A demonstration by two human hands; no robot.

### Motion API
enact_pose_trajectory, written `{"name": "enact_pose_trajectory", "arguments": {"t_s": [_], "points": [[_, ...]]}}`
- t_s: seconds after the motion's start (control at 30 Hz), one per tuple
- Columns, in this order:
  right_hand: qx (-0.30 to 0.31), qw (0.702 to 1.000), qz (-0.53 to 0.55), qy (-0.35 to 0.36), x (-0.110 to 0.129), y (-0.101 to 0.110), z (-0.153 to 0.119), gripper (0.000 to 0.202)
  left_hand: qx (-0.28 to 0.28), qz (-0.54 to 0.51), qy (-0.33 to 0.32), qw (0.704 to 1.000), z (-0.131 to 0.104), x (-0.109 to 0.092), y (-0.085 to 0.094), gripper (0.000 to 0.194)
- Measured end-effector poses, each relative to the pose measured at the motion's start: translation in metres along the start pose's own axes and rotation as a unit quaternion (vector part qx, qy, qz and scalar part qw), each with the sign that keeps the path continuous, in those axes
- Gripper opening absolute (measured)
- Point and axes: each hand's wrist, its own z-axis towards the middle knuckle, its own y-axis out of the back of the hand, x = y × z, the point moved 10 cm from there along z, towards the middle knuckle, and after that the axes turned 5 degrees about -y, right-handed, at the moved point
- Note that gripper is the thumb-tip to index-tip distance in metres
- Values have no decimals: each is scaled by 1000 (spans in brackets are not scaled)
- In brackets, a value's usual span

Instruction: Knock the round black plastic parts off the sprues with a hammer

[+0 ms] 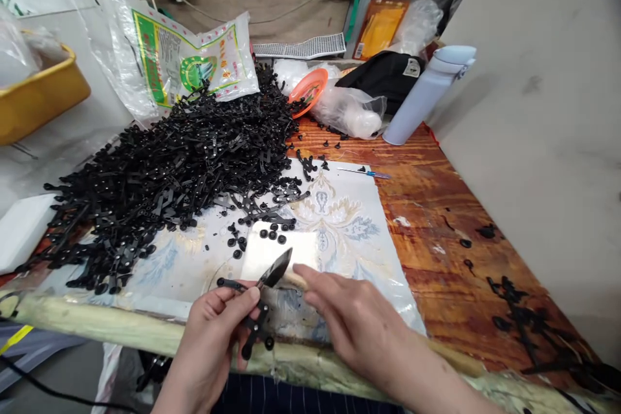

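At the lower centre, our left hand (213, 330) pinches a black jointed part (255, 328), while our right hand (363, 317) closes round a tan handle-like piece (295, 280). A dark pointed blade (277, 270) sits between; we cannot tell what it joins. Similar black parts (194, 149) heap the worktop (412, 207), left of centre in the frame.
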Motion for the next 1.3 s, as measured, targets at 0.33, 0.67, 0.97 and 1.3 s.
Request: {"name": "enact_pose_trajectory", "arguments": {"t_s": [0.33,0.67,0.97,1.3], "points": [[-15,997,-66,27,4,5,-2,41,7,7,12,1000,-2,0,-3,38],[-8,999,-31,-10,-2,7,3,37,2,18,1,1000,-5,-6,-5,32],[2,999,-9,-43,-10,6,3,39,8,32,3,999,-6,-8,-7,36],[56,995,20,-83,-19,-7,2,36,15,127,-18,992,0,-15,-3,39]]}}
